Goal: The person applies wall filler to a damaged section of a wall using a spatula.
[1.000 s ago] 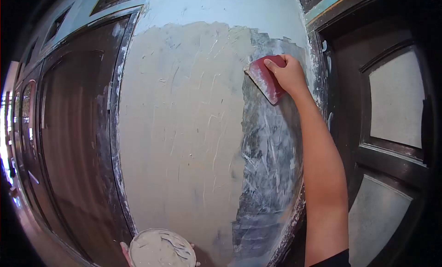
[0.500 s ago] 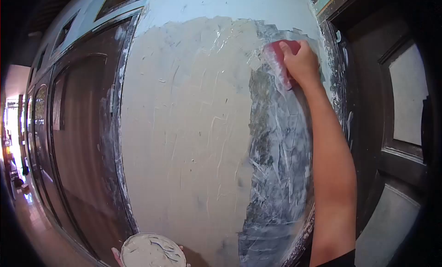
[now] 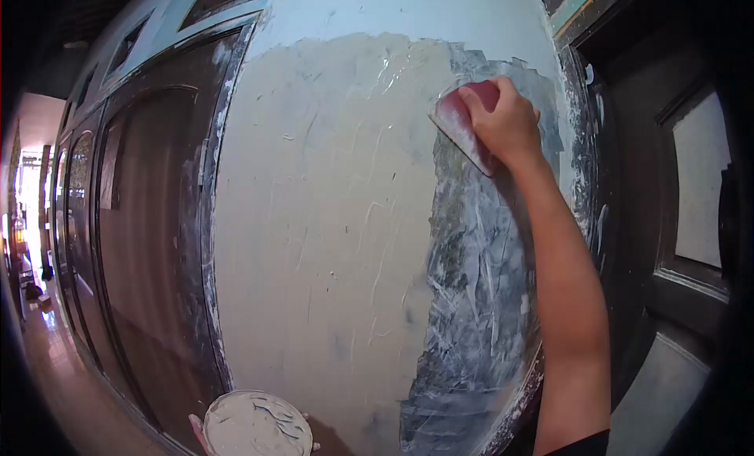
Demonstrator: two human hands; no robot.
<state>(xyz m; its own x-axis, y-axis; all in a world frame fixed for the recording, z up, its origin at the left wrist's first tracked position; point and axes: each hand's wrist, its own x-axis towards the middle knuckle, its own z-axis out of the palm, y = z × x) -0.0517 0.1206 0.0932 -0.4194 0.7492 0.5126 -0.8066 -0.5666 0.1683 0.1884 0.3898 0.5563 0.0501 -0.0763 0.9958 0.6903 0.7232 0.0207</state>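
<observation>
My right hand (image 3: 503, 122) grips a red scraper (image 3: 463, 126) and presses its blade flat against the wall panel (image 3: 330, 220), high up at the boundary between the pale putty coat and the dark scraped strip (image 3: 479, 283). At the bottom edge, my left hand (image 3: 200, 428) shows only by its fingertips under a round container of white putty (image 3: 255, 424), which it holds up.
Dark wooden doors (image 3: 141, 220) stand to the left of the panel, and a dark panelled door (image 3: 683, 205) to the right. A tiled corridor floor (image 3: 47, 362) runs off at the far left. Pale blue wall (image 3: 408, 12) tops the panel.
My right hand has slid the scraper down and a little left along the putty edge after rising half a second ago. The putty container has stayed low.
</observation>
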